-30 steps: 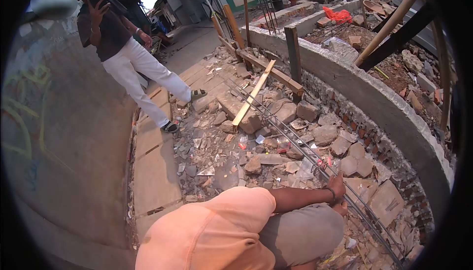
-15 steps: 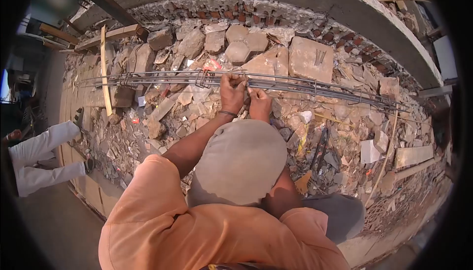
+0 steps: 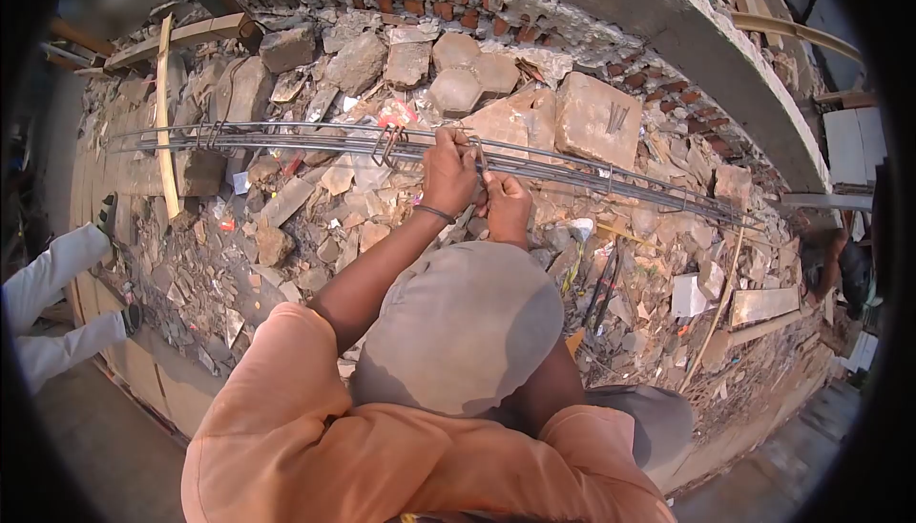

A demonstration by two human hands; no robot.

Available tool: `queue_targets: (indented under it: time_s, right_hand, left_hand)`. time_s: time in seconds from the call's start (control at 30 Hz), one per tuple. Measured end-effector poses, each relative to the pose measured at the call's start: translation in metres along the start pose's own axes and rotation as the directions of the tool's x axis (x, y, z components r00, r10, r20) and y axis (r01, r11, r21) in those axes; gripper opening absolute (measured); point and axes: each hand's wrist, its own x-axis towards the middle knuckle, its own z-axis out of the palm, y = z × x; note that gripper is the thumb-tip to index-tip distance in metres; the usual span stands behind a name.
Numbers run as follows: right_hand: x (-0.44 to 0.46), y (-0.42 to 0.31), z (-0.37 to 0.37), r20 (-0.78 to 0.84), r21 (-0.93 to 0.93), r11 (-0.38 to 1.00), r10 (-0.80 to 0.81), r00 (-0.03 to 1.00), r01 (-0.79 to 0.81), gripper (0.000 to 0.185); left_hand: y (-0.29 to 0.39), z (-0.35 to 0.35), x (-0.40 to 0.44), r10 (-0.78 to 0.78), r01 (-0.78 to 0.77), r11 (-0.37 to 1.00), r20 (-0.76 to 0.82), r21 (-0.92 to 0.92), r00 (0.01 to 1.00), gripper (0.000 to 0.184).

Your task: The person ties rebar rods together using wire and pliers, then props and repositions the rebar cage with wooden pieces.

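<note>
Long thin steel bars lie in a bundle across the rubble, with bent metal loops around them left of my hands. My left hand has its fingers curled at the near side of the bars, with a dark band at the wrist. Right beside it, my right hand is closed, its fingertips against a small bent metal loop on the bars. What exactly each hand pinches is too small to make out. My knee is raised just below the hands.
Beyond the bars are hexagonal pavers, a square slab and a curved concrete wall. A wooden strip crosses the bars' left end. Another person's legs in white trousers stand at the left. Broken rubble covers the ground.
The head view has swung from the walkway and the standing person down over both hands. Since the last earlier frame, the bars and rubble have shifted slightly left in view; the hands remain at the bars.
</note>
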Motion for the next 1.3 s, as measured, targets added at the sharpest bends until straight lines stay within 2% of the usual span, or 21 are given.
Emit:
queue_targets:
  time_s: [0.1,0.13,0.23,0.27,0.37,0.47,0.57,0.67,0.77,0.87,0.9,0.97,1.07,1.17,1.2,1.3]
  right_hand:
    - [0.000,0.003,0.002,-0.021,-0.021,1.000,-0.005,1.000,0.005,0.016]
    - [-0.001,0.004,0.002,-0.033,-0.036,0.999,0.010,0.999,-0.011,0.016]
    - [-0.005,0.006,0.001,-0.052,-0.042,0.999,0.001,0.999,-0.003,0.016]
    - [-0.003,0.005,0.002,-0.052,-0.035,0.999,-0.017,0.998,0.015,0.016]
    - [-0.006,-0.014,-0.001,-0.035,-0.033,0.998,0.053,0.998,-0.055,0.017]
    - [-0.008,-0.020,0.003,-0.067,-0.060,0.994,0.082,0.994,-0.086,0.017]
    - [-0.012,-0.023,0.009,-0.102,-0.058,0.993,0.101,0.990,-0.107,0.019]
    - [-0.009,-0.016,0.005,-0.072,0.102,0.990,0.107,0.992,-0.099,0.021]
    - [-0.011,-0.031,0.011,-0.108,0.061,0.989,0.144,0.984,-0.138,0.022]
    - [-0.005,-0.040,0.021,-0.192,0.139,0.965,0.244,0.950,-0.220,0.021]
    - [-0.006,-0.037,0.018,-0.177,0.134,0.963,0.256,0.950,-0.234,0.020]
    - [0.001,-0.034,0.015,-0.139,0.121,0.960,0.266,0.954,-0.251,0.018]
    - [0.005,-0.029,0.010,-0.113,0.093,0.963,0.263,0.958,-0.253,0.016]
    - [0.000,-0.044,0.014,-0.076,0.229,0.940,0.275,0.958,-0.252,0.014]
    - [-0.003,-0.050,0.014,-0.008,0.187,0.943,0.282,0.959,-0.276,0.013]
    - [-0.025,-0.054,0.020,-0.134,0.039,0.958,0.287,0.948,-0.284,0.016]
  left_hand:
    - [-0.004,0.009,0.009,-0.043,0.042,0.997,0.022,0.058,0.999,0.031]
    - [-0.004,0.010,0.011,-0.118,0.117,0.992,0.010,0.047,0.993,0.034]
    - [-0.008,0.021,0.014,-0.238,0.222,0.955,-0.061,-0.195,0.969,0.027]
    - [-0.016,0.026,0.014,-0.172,0.159,0.982,-0.133,-0.100,0.976,0.028]
    - [0.005,0.013,0.001,-0.172,0.126,0.944,-0.128,-0.304,0.977,0.029]
    - [-0.025,0.029,-0.004,-0.079,0.016,0.965,-0.233,-0.261,0.969,0.030]
    - [-0.029,0.030,-0.008,-0.055,-0.014,0.949,-0.212,-0.314,0.976,0.029]
    - [-0.010,0.021,-0.011,0.096,-0.075,0.993,-0.278,0.088,0.956,0.030]
    - [0.001,0.017,-0.012,0.087,-0.049,0.990,-0.301,0.132,0.950,0.027]
    - [-0.032,0.024,-0.019,0.193,-0.270,0.936,-0.311,-0.226,0.931,0.025]
    - [-0.036,0.021,-0.023,0.395,-0.435,0.895,-0.278,-0.100,0.876,0.025]
    - [-0.044,0.010,-0.021,0.741,-0.733,0.671,-0.150,0.115,0.655,0.027]
    - [-0.057,-0.002,-0.013,0.839,-0.857,0.503,0.178,0.108,0.515,0.038]
    - [-0.052,-0.033,0.008,0.848,-0.928,0.346,0.376,0.141,0.373,0.047]
    - [-0.052,-0.037,0.007,0.786,-0.859,0.459,0.347,0.228,0.512,0.051]
    - [-0.051,-0.035,-0.002,0.761,-0.807,0.485,0.292,0.337,0.580,0.050]
